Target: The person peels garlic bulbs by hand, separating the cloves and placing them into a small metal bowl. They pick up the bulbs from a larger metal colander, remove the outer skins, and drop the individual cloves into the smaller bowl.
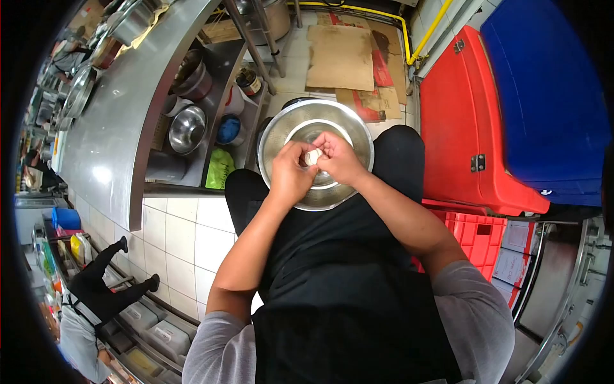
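Between the fingertips of both hands is a small white piece (313,157) that looks like a garlic bulb. My left hand (292,171) pinches it from the left, fingers curled. From the right, my right hand (339,159) grips it with thumb and fingers. Both hands are above a wide steel bowl (273,134) between my knees. Inside that bowl sits a smaller round steel container (342,133), partly covered by my hands; its contents are hidden.
A steel worktable (105,134) stands on the left, its lower shelf holding a metal bowl (187,130) and a green bag (219,168). On the right are a red cooler (457,121) with a blue lid and a red crate (473,237). Flattened cardboard (339,57) lies ahead. Another person (96,301) is behind-left.
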Action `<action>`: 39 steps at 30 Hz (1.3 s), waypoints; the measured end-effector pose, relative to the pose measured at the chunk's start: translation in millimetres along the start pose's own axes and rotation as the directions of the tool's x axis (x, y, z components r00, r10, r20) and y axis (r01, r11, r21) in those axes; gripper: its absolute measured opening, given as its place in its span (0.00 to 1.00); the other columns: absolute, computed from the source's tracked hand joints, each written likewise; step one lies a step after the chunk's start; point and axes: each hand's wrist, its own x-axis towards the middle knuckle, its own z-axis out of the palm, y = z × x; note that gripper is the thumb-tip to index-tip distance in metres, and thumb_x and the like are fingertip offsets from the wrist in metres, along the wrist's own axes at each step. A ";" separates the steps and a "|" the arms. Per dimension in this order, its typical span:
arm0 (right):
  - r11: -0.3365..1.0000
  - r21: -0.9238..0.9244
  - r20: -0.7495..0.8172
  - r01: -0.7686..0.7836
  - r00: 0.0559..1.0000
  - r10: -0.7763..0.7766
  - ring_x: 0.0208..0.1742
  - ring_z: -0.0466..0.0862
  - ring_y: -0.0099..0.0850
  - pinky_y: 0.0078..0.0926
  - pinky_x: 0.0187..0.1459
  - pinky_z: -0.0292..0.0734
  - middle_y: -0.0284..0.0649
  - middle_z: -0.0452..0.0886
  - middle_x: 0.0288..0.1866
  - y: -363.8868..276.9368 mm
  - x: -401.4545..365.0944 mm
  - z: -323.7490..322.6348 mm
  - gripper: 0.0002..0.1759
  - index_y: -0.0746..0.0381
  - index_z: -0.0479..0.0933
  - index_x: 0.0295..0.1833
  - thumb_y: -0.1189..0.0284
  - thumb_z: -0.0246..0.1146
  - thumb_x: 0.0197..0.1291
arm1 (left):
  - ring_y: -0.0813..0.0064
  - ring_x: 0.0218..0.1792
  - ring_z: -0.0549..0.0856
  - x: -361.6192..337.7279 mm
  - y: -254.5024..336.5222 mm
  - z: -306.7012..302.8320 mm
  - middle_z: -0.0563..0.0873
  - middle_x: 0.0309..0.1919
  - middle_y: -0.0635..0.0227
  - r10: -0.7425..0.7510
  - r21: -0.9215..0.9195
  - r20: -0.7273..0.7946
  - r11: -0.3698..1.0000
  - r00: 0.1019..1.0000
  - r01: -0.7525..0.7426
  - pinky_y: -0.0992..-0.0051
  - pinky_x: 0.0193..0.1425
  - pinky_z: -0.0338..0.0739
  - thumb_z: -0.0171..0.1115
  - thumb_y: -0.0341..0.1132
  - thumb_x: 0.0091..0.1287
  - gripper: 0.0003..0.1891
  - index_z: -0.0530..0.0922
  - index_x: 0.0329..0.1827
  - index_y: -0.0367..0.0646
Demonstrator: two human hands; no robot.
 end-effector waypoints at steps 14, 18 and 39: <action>0.905 -0.409 -0.064 0.119 0.985 -0.158 0.45 0.83 0.21 0.23 0.50 0.79 0.36 0.82 0.46 -14.6 0.8 -18.4 0.13 0.65 0.78 0.57 0.81 0.63 0.68 | 0.81 0.42 0.89 5.9 -15.6 -11.0 0.92 0.45 0.66 -0.263 -0.565 0.111 0.776 0.958 0.278 0.78 0.51 0.85 0.77 0.19 0.66 0.21 0.81 0.60 0.32; 0.779 -0.604 -0.054 0.170 0.966 -0.253 0.43 0.83 0.21 0.24 0.48 0.81 0.36 0.83 0.48 -16.5 -3.1 -8.8 0.14 0.63 0.81 0.60 0.72 0.70 0.72 | 0.80 0.38 0.88 0.8 -8.3 -15.8 0.92 0.42 0.66 -0.201 -0.140 -0.008 0.970 0.979 0.198 0.76 0.43 0.83 0.82 0.23 0.63 0.13 0.86 0.48 0.35; 0.954 0.263 0.045 -0.141 0.990 0.134 0.37 0.82 0.21 0.25 0.39 0.80 0.34 0.85 0.43 -21.6 3.7 -35.0 0.08 0.62 0.81 0.53 0.69 0.66 0.80 | 0.80 0.45 0.90 21.2 -17.4 2.5 0.91 0.46 0.66 -0.230 -0.608 0.262 0.715 0.937 0.346 0.78 0.49 0.86 0.71 0.21 0.73 0.11 0.85 0.56 0.34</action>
